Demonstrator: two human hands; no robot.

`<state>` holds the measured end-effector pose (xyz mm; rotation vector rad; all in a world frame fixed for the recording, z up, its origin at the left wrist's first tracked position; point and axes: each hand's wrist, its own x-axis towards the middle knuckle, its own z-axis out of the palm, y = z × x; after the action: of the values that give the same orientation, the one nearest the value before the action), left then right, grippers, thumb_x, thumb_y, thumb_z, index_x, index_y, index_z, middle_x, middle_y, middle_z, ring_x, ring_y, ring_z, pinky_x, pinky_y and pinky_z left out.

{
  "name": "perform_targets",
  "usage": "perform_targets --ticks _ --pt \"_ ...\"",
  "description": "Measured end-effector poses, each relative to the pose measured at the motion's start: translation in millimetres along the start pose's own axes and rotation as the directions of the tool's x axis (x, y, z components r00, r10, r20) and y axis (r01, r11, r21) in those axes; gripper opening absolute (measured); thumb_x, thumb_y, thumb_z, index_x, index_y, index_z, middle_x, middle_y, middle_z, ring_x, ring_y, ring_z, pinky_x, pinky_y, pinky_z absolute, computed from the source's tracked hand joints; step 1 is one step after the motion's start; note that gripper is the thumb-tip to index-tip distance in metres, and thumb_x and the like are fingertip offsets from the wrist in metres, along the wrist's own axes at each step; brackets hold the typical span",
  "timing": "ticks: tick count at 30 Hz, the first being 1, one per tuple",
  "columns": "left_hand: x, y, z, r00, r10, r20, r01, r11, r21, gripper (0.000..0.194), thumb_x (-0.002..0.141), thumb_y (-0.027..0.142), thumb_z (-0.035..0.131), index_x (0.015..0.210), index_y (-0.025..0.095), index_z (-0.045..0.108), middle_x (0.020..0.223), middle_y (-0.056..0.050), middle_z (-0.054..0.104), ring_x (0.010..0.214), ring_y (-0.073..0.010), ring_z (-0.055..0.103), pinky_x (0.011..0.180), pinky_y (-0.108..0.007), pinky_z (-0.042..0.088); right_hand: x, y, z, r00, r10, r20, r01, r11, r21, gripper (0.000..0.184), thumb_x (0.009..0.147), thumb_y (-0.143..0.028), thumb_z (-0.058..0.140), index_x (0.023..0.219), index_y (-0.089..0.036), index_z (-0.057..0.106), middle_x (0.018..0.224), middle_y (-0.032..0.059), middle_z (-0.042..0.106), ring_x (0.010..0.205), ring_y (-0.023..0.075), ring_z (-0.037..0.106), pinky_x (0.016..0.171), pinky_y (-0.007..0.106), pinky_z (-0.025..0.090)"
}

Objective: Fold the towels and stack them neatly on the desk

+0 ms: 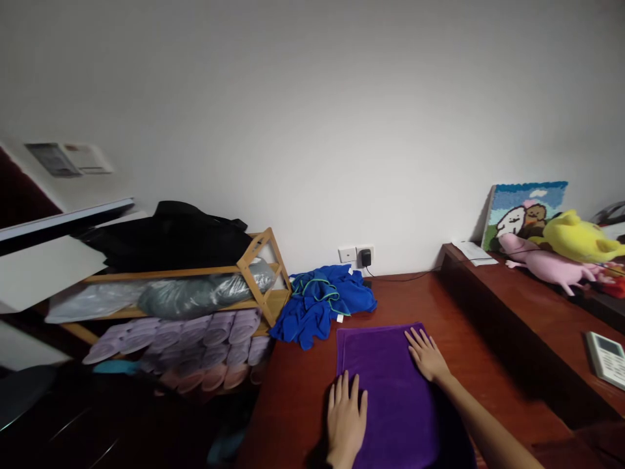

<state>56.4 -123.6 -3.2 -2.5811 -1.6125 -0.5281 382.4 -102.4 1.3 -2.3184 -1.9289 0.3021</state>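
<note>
A purple cloth lies flat on the reddish-brown wooden table, its far left edge showing doubled layers. My left hand rests at the cloth's left edge, palm down with fingers stretched out. Farther up, my right hand lies flat near the cloth's far right corner, fingers spread. Neither hand grips anything. Behind the purple cloth, a crumpled pile of blue cloths with green edging and white tags sits by the wall. The near end of the purple cloth runs out of the picture.
Left of the table stands a wooden rack with rolled lilac items and a black bag. A plugged-in black adapter trails a cable. The raised ledge at right holds plush toys, a picture and a calculator-like device.
</note>
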Motion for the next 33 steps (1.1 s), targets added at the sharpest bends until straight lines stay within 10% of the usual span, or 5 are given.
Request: perform_targets --ticks 7,19,26,33 --pt "86.3 54.6 3.2 0.987 0.148 0.068 -0.134 0.976 -0.17 0.05 0.104 0.043 0.04 0.151 0.03 0.05 0.161 -0.007 0.046 0.151 -0.0276 0.038 0.124 -0.052 0.033 3.5 0.0 8.2 0.998 0.049 -0.027 -0.05 0.999 -0.015 0.061 0.106 -0.047 0.02 0.163 -0.028 0.022 0.171 -0.0008 0.017 0.158 0.0217 0.009 0.129 0.046 0.01" --pt "112.9 51.7 31.3 0.954 0.214 0.212 -0.172 0.965 -0.2 0.054 0.101 0.056 0.042 0.154 0.044 0.04 0.167 0.0 0.037 0.154 -0.0307 0.031 0.125 -0.059 0.026 12.3 12.9 4.8 0.997 0.074 -0.027 -0.074 0.997 -0.001 0.063 0.104 -0.05 0.021 0.163 -0.028 0.022 0.171 -0.0011 0.018 0.158 0.0214 0.009 0.128 0.046 0.007" --pt "143.1 78.3 39.8 0.975 0.193 0.113 -0.178 0.975 -0.13 0.052 0.104 0.049 0.037 0.154 0.035 0.045 0.165 -0.004 0.041 0.153 -0.0273 0.033 0.126 -0.052 0.025 28.7 32.6 7.3 0.994 0.1 -0.051 -0.099 0.995 0.009 0.066 0.104 -0.048 0.016 0.164 -0.021 0.017 0.172 0.0011 0.017 0.158 0.0226 0.009 0.128 0.045 0.006" --pt "161.9 11.3 43.7 0.98 -0.017 0.201 0.01 0.999 0.035 0.056 0.103 0.052 0.039 0.156 0.035 0.04 0.167 -0.005 0.035 0.154 -0.0282 0.031 0.125 -0.053 0.026 42.8 37.8 7.2 0.996 0.067 -0.063 -0.066 0.998 0.017 0.068 0.103 -0.048 0.016 0.164 -0.019 0.018 0.171 -0.0002 0.019 0.159 0.0227 0.009 0.129 0.046 0.005"
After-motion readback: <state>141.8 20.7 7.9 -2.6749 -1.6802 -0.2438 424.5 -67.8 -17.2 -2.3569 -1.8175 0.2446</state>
